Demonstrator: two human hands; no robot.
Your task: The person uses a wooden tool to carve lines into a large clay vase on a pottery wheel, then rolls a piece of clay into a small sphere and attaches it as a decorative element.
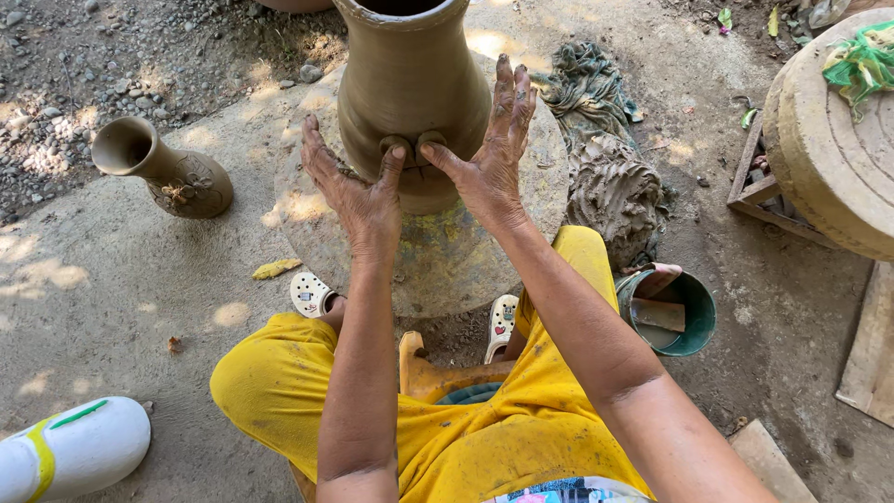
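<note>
- Standing upright on a round, flat turntable of mottled, clay-smeared stone is a tall wet clay vase, grey-brown, with fine horizontal ridges, a narrow neck and a swelling belly.
- Beside the vase, to its right, a heap of dark wet clay lies lumpy and furrowed, with a muddy rag bunched behind it.
- Farther right of the vase, a thick round slab leans on edge, a green-yellow cloth draped over its top.
- Left of the vase, a smaller clay vase with a flared mouth and raised flower relief lies tilted on the concrete.
- Nearer than the clay heap, a green bucket holds wooden pieces.
- Against the vase's belly, the left hand and right hand spread with fingers open, both thumbs pressing a small clay lump onto the wall.
</note>
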